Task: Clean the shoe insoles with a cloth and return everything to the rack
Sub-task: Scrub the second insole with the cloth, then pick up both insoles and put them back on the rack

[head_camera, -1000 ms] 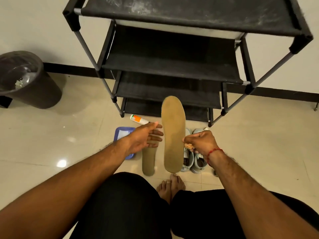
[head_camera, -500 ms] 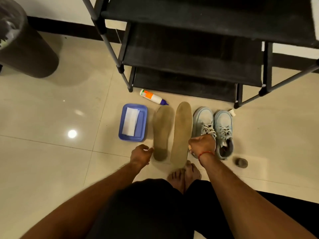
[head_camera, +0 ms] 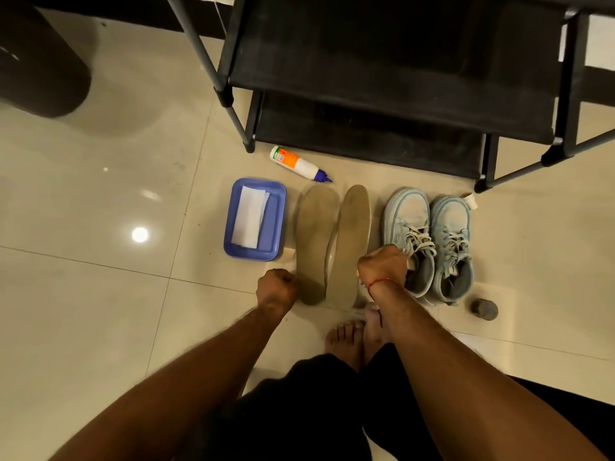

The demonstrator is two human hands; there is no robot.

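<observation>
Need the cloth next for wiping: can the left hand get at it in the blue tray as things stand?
Probably yes. The cloth lies uncovered in the open blue tray, just ahead of the left hand, with only bare floor between them. The insoles lie off to the right.

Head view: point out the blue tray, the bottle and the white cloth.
blue tray (head_camera: 275, 224), head view, bare bottom right of the cloth.
bottle (head_camera: 301, 165), head view, middle of its body.
white cloth (head_camera: 249, 221), head view, its middle.
</observation>
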